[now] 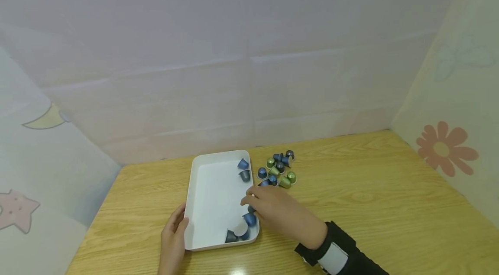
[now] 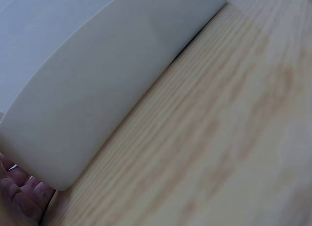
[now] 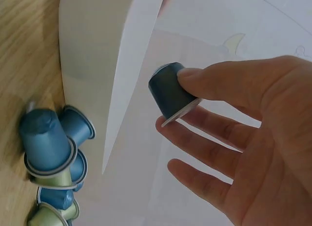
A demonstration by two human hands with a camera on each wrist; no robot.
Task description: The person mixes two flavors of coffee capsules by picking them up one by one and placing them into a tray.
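Note:
My right hand [image 1: 273, 208] pinches a dark blue-grey coffee capsule [image 3: 170, 89] between thumb and fingers, above the tray's right side. In the right wrist view the other fingers are spread below it. A white rectangular tray [image 1: 210, 197] lies on the table, with my left hand [image 1: 174, 234] holding its lower left edge. Only part of that hand's fingers [image 2: 24, 192] shows by the tray corner in the left wrist view. Inside the tray, a blue capsule [image 1: 243, 164] and a dark one [image 1: 244, 175] lie far right; several more, including a blue capsule [image 1: 250, 219], are near right.
Several loose blue, green and dark capsules [image 1: 274, 170] lie in a cluster on the wooden table [image 1: 358, 197], just right of the tray. A pale wall [image 1: 249, 93] stands behind the table, and decorated side panels flank it.

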